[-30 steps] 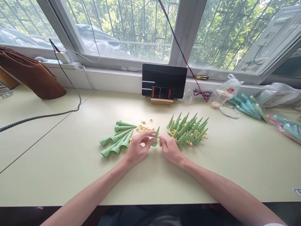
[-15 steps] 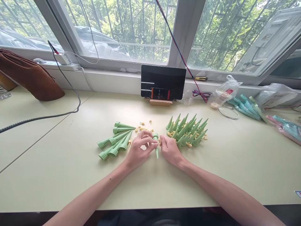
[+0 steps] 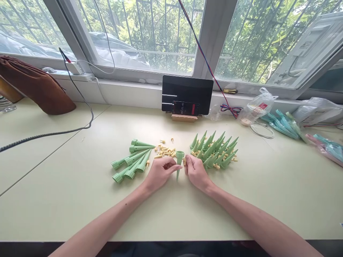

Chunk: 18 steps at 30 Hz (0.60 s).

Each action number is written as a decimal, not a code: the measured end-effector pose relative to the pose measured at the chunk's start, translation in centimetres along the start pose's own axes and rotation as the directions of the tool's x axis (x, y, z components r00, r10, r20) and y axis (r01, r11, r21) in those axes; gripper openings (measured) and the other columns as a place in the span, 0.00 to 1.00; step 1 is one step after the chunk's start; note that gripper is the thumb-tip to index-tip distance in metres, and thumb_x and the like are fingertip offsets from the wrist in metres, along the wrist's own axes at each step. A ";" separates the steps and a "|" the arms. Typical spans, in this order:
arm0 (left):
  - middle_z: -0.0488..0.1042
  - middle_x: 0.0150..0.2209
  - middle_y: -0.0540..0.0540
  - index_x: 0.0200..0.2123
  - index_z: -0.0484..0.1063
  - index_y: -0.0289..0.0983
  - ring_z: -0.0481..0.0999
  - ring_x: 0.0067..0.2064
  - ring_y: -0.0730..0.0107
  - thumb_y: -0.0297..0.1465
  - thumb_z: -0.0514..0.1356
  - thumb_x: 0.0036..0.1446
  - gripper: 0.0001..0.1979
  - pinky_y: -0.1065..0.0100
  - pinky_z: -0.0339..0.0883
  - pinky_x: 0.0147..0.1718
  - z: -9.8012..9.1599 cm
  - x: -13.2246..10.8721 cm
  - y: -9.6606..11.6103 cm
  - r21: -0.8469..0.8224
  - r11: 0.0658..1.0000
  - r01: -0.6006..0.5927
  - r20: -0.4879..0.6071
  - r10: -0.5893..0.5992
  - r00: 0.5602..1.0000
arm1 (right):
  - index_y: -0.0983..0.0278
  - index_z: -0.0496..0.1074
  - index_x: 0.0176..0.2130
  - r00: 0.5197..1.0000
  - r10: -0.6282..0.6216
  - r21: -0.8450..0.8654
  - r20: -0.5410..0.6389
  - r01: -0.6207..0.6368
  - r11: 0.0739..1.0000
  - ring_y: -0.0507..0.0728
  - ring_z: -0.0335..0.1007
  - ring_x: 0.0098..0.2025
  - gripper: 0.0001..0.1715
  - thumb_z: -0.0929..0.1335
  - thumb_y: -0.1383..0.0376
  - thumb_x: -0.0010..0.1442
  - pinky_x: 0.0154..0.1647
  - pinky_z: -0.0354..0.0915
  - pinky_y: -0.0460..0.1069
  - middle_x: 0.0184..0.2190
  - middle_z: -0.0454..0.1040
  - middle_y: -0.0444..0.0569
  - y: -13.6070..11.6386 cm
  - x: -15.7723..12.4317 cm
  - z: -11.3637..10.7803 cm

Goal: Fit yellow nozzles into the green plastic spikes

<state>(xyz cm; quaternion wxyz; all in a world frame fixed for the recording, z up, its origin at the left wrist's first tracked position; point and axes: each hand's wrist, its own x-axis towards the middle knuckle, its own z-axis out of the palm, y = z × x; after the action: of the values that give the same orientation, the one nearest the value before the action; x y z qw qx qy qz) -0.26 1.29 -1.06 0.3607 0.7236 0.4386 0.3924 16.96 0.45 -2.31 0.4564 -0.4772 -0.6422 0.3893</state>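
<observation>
My left hand point(image 3: 160, 175) pinches a green plant-watering spike point(image 3: 179, 157) between thumb and fingers. The spike stands nearly upright, wide cup on top and point downward. At its right side my right hand point(image 3: 197, 171) is closed on a small yellow valve point(image 3: 184, 162), held by thumb and forefinger against or very near the spike; contact is hard to make out. Just beyond the hands lies a heap of loose yellow valves point(image 3: 168, 151). Several green spikes without visible valves point(image 3: 134, 165) fan out to the left. To the right, many spikes with yellow valves point(image 3: 214, 151) stand in a cluster.
A tablet point(image 3: 187, 91) leans by the window, with a phone point(image 3: 185, 108) on a small stand before it. Plastic bags point(image 3: 258, 107) and wrapped teal items point(image 3: 284, 125) lie back right. A brown leather bag point(image 3: 40, 87) and black cable point(image 3: 53, 132) are at left.
The fingers of my left hand have come down from around the cup to the spike's shaft, so the cup and valve heap show more. My right hand stays beside the spike.
</observation>
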 end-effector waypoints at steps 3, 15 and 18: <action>0.66 0.19 0.54 0.25 0.70 0.35 0.61 0.22 0.78 0.39 0.64 0.58 0.15 0.73 0.58 0.22 0.1 -0.2 0.1 -0.021 0.999 -0.028 0.002 0.028 1.000 | 0.60 0.58 0.25 1.000 -0.022 0.047 0.005 0.021 0.999 0.50 0.52 0.19 0.28 0.55 0.49 0.71 0.22 0.53 0.47 0.17 0.58 0.40 0.0 -0.2 0.0; 0.69 0.20 0.55 0.29 0.68 0.37 0.67 0.18 0.79 0.36 0.61 0.61 0.11 0.76 0.65 0.19 0.0 -0.8 0.5 -0.126 0.990 -0.064 0.050 0.070 0.996 | 0.59 0.55 0.25 0.993 -0.112 0.063 0.050 0.109 0.992 0.50 0.51 0.18 0.28 0.54 0.48 0.71 0.21 0.53 0.48 0.16 0.56 0.39 -0.2 -0.8 -0.1; 0.69 0.21 0.53 0.30 0.68 0.36 0.69 0.21 0.77 0.35 0.60 0.62 0.10 0.74 0.68 0.22 -0.1 -0.9 0.8 -0.112 0.985 -0.132 0.049 0.138 0.989 | 0.60 0.56 0.25 0.989 -0.136 0.068 0.052 0.132 0.989 0.50 0.52 0.18 0.27 0.54 0.50 0.72 0.22 0.53 0.48 0.17 0.57 0.40 -0.2 -0.9 -0.1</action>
<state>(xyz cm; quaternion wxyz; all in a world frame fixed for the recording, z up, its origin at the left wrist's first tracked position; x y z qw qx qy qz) -0.39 0.21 -0.56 0.3844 0.7418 0.3562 0.4183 17.16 -0.41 -2.24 0.4782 -0.4069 -0.6727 0.3914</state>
